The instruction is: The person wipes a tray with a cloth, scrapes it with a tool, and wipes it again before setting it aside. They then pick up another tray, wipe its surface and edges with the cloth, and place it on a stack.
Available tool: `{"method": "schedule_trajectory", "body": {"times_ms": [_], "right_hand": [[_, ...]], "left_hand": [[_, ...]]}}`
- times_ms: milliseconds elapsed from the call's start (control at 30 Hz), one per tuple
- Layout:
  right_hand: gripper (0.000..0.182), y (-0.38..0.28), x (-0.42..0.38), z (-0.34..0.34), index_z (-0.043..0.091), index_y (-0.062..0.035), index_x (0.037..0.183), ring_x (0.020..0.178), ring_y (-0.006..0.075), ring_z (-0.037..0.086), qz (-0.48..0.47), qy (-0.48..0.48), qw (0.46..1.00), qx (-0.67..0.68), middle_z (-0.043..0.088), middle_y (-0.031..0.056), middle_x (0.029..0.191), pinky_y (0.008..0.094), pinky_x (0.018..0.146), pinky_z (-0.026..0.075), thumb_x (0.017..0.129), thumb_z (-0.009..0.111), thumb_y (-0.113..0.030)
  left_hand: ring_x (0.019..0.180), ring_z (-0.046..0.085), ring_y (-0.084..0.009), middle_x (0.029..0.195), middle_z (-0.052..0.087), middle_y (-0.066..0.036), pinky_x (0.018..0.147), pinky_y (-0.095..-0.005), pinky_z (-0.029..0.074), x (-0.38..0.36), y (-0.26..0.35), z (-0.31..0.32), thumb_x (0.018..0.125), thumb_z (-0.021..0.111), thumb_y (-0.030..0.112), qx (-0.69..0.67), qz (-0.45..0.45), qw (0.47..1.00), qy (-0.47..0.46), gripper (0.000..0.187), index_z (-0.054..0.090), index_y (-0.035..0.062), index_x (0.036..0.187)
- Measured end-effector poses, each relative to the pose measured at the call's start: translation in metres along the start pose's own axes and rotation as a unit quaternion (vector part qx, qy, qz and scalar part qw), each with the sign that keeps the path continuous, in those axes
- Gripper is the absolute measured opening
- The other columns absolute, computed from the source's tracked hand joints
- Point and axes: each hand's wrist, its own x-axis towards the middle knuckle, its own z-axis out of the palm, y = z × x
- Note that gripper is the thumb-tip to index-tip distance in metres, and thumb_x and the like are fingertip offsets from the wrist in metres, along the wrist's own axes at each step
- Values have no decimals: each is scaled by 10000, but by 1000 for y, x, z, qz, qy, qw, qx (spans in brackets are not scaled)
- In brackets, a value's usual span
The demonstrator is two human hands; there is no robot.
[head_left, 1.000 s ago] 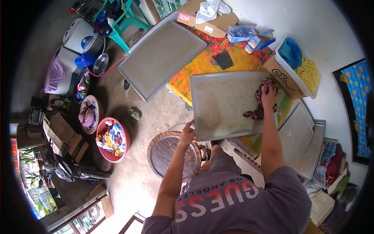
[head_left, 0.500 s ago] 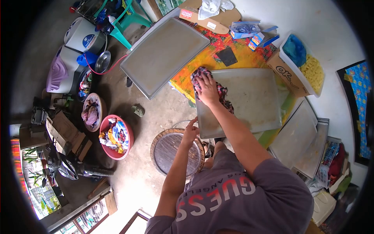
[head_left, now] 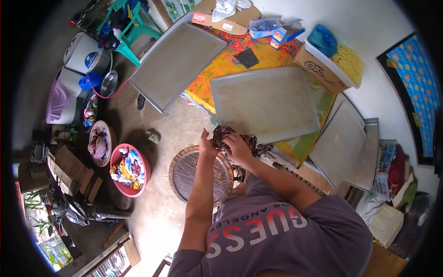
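A bunched dark cloth with a pink and red pattern [head_left: 223, 133] is at the near left corner of a large metal tray [head_left: 267, 104]. My right hand [head_left: 238, 149] is closed around the cloth, and part of it trails out to the right. Against the cloth's left side is my left hand [head_left: 209, 145], its thumb pointing up and its fingers closed at the fabric, partly hidden. The tray lies on a table with an orange flowered cover [head_left: 203, 83]. Below my hands stands a round wooden stool [head_left: 194, 177].
A second tray [head_left: 177, 64] lies at the table's far left. A carton marked OK [head_left: 318, 69] supports a tub with yellow pieces [head_left: 348, 60]. More trays [head_left: 337, 143] lean at the right. A red basin of clothes [head_left: 145, 177] sits on the floor at left.
My right hand has drawn the cloth from the tray's left side toward me. My left hand has left the tray's edge and met the cloth. The view has shifted.
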Motion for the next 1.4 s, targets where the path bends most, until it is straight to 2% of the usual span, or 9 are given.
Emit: {"method": "schedule_trajectory", "body": {"times_ms": [333, 367, 467, 533, 633, 700, 867, 967, 1400], "right_hand": [[173, -4, -29, -77, 669, -81, 851, 907, 324, 581, 139, -7, 978, 156, 641, 126, 889, 418, 820, 467, 686, 618, -80], [156, 11, -31, -86, 672, -88, 859, 896, 324, 583, 157, 29, 976, 151, 641, 116, 885, 407, 810, 470, 711, 642, -127], [168, 56, -34, -138, 682, -108, 878, 917, 317, 596, 84, 178, 976, -90, 652, 115, 924, 389, 815, 474, 764, 676, -231], [230, 95, -46, -147, 683, -116, 924, 930, 315, 606, 46, 133, 980, -144, 657, 124, 962, 384, 824, 478, 784, 689, -299], [337, 133, -39, -195, 682, -98, 1017, 910, 315, 628, 221, 109, 969, 30, 660, 147, 1023, 382, 840, 485, 811, 686, -365], [371, 210, -39, -218, 674, -52, 1043, 870, 322, 648, 309, 259, 914, 40, 671, 161, 1004, 389, 814, 497, 797, 679, -330], [346, 326, -16, -275, 700, -15, 1003, 908, 299, 675, 353, 244, 902, 42, 705, 170, 956, 368, 780, 514, 741, 677, -240], [267, 344, 7, -282, 697, 28, 904, 643, 182, 649, 351, 175, 911, 125, 697, 98, 764, 300, 612, 518, 719, 723, -163], [199, 327, 36, -304, 672, 11, 767, 577, 134, 582, 489, 107, 829, 249, 651, 58, 704, 265, 518, 475, 681, 770, -139]], "left_hand": [[817, 567, -263, 1094, 580, -147, 713, -496, 461, -30, -2, 25, 869, 616, 480, 234, 95, 967, 19, 810, 194, 127, 1464], [1009, 551, -338, 1211, 536, -171, 858, -543, 427, -45, -3, 32, 845, 661, 420, 265, 85, 960, 22, 841, 187, 124, 1473], [1250, 422, -397, 1334, 456, -219, 991, -597, 336, 33, -71, -9, 827, 668, 412, 501, 379, 768, 125, 850, 189, 175, 1488], [1390, 241, -402, 1483, 310, -178, 1068, -639, 216, -37, -74, 38, 809, 677, 406, 607, 359, 692, 155, 856, 199, 223, 1495], [1429, 149, -393, 1544, 245, -100, 1103, -650, 115, -63, -98, 78, 814, 657, 458, 694, 354, 613, 131, 855, 212, 211, 1502], [1439, 107, -403, 1556, 213, -117, 1094, -670, 96, -60, -112, 95, 815, 650, 477, 714, 321, 615, 96, 862, 209, 215, 1507], [1446, 38, -423, 1568, 163, -155, 1073, -702, 75, -62, -132, 131, 807, 651, 511, 760, 270, 577, 132, 897, 190, 212, 1516], [1447, 39, -413, 1567, 161, -143, 1072, -702, 94, -63, -131, 137, 788, 672, 510, 762, 259, 576, 143, 850, 280, 236, 1490], [1445, 111, -370, 1541, 235, -111, 1051, -741, 101, -71, -129, 156, 756, 713, 505, 760, 237, 574, 191, 761, 413, 271, 1416]]}}
